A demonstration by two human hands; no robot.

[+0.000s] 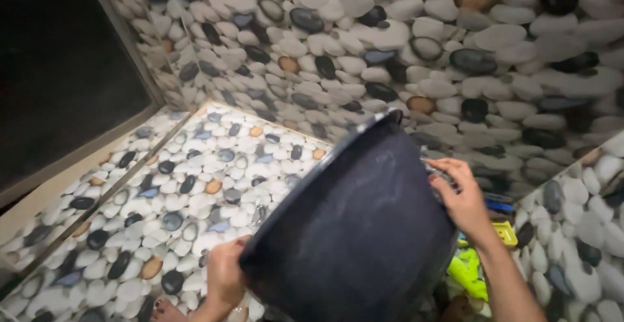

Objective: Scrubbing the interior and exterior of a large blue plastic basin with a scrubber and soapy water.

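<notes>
I hold a large dark blue plastic bucket [364, 231], tilted, its outer wall and base turned up toward the camera. My left hand [225, 275] grips its lower left rim. At the upper right edge, my right hand [463, 200] clasps the bucket, with the fingers curled over something shiny that I cannot make out. The bucket's inside is hidden. Below it lies the pebble-pattern tiled floor [208, 179].
Pebble-pattern tiled walls [403, 42] close in behind and at right. A dark doorway [58, 75] with a raised sill is at left. Yellow-green and blue plastic items [474, 267] sit low at right. A bare foot [170, 310] shows at the bottom edge.
</notes>
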